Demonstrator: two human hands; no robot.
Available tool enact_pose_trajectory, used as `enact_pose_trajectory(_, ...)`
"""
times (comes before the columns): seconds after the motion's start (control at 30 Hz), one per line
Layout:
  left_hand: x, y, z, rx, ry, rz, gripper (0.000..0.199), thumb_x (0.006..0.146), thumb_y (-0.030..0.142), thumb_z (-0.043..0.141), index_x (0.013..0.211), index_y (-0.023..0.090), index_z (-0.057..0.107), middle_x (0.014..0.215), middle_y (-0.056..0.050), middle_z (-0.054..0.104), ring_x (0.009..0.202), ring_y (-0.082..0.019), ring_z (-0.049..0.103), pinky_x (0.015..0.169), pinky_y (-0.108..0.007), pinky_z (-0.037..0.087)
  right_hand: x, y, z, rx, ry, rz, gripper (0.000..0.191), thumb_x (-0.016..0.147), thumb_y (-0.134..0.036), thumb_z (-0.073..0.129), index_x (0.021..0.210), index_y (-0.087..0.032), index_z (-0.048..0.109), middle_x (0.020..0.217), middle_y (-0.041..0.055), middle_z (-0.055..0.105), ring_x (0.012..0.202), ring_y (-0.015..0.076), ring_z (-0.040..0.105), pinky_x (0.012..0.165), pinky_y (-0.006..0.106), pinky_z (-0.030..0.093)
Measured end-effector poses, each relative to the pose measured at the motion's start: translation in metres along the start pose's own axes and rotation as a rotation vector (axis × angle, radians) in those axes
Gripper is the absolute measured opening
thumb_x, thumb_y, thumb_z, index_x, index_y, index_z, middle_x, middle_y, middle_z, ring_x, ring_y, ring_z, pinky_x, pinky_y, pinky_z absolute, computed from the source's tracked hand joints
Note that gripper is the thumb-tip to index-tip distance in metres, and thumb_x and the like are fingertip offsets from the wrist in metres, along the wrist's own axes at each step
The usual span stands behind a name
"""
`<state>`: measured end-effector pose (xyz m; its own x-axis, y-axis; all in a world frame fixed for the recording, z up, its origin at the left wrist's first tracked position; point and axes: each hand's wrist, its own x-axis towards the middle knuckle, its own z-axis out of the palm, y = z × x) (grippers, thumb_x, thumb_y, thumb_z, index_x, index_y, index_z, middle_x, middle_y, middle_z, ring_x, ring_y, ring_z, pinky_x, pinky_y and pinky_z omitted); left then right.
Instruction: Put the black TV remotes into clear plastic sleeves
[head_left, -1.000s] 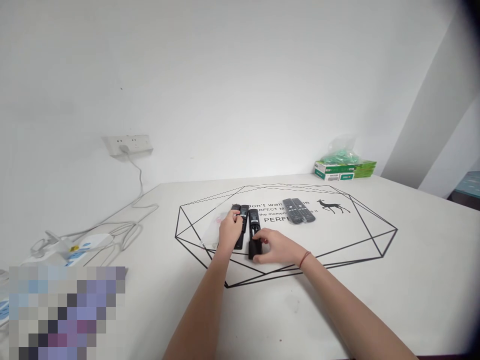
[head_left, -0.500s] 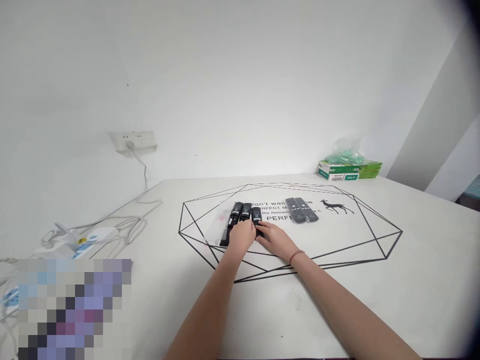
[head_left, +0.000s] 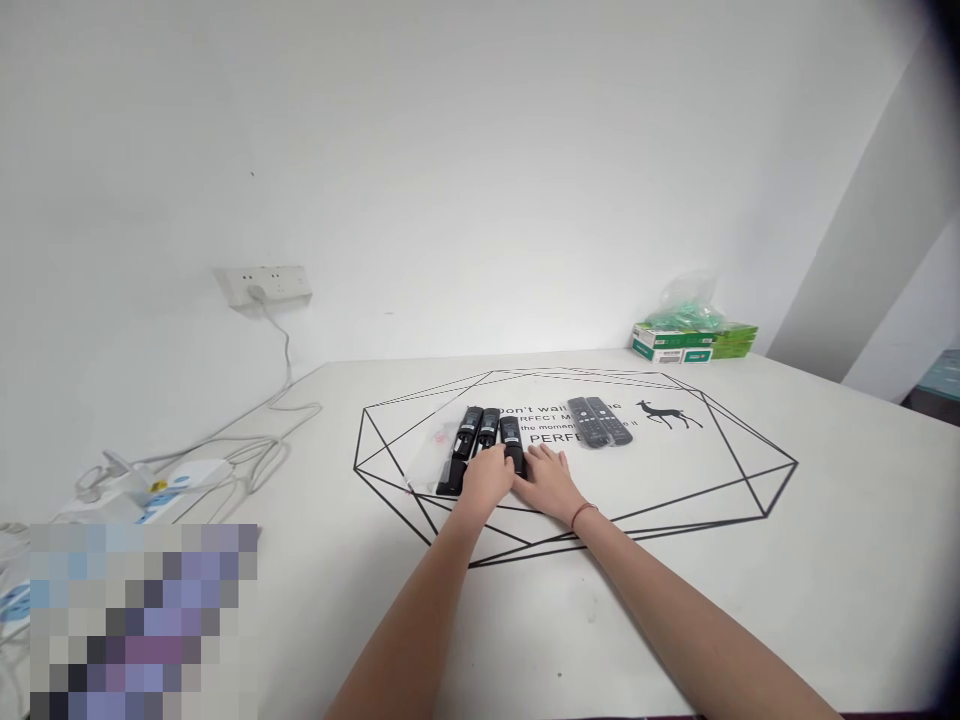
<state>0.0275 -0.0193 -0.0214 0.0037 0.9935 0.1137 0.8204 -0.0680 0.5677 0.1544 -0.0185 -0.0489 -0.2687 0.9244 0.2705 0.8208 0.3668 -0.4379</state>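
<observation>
Three black remotes lie face down side by side on the white table: the left remote (head_left: 463, 445), the middle remote (head_left: 487, 428) and the right remote (head_left: 512, 435). My left hand (head_left: 487, 478) is closed at the lower end of the right remote; its fingertips are partly hidden. Fingers apart, my right hand (head_left: 550, 484) rests just right of that remote, its thumb near the lower end. Beyond my right hand, two remotes (head_left: 600, 421) in clear wrap lie with their buttons up. A clear plastic bag (head_left: 427, 455) is at the left of the row.
Green and white boxes (head_left: 671, 345) with a plastic bag (head_left: 688, 302) on top stand at the back right. White cables and a power strip (head_left: 184, 488) lie at the left. A wall socket (head_left: 274, 285) has a cord hanging down.
My right hand's fingers have come off the right remote and spread to its right. My left hand has moved slightly, showing more of the remotes. The view has shifted a little.
</observation>
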Motion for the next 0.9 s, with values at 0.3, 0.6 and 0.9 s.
enact_pose_trajectory(0.3,0.007,0.000,-0.001,-0.276,-0.021,-0.085,0.028,0.081,0.026,0.046,0.093,0.012,0.066,0.095,-0.017,0.068,0.096,-0.027,0.061,0.081,-0.034,0.043,0.005,0.003,-0.003,0.905,-0.015,0.261,0.041,0.077,-0.035,0.056,0.114,-0.017,0.051,0.088,0.0060,0.070,0.082,0.0201,0.064,0.079,0.034,0.045)
enact_pose_trajectory(0.6,0.009,0.008,0.003,-1.167,-0.051,0.029,0.037,0.072,0.016,0.062,0.110,0.016,0.061,0.122,-0.012,0.059,0.113,-0.022,0.054,0.097,-0.036,0.039,0.003,0.001,-0.020,1.446,-0.064,0.127,0.036,0.068,-0.024,0.065,0.103,-0.018,0.060,0.113,0.0074,0.064,0.105,0.0202,0.058,0.091,0.033,0.044)
enact_pose_trajectory(0.9,0.002,0.017,-0.004,-1.164,0.011,0.018,0.028,0.073,0.018,0.064,0.101,0.014,0.063,0.117,-0.013,0.062,0.109,-0.023,0.056,0.098,-0.039,0.040,0.002,0.004,-0.024,1.309,-0.028,0.107,0.043,0.071,-0.035,0.066,0.111,-0.019,0.059,0.118,0.0093,0.061,0.106,0.0220,0.056,0.081,0.032,0.046)
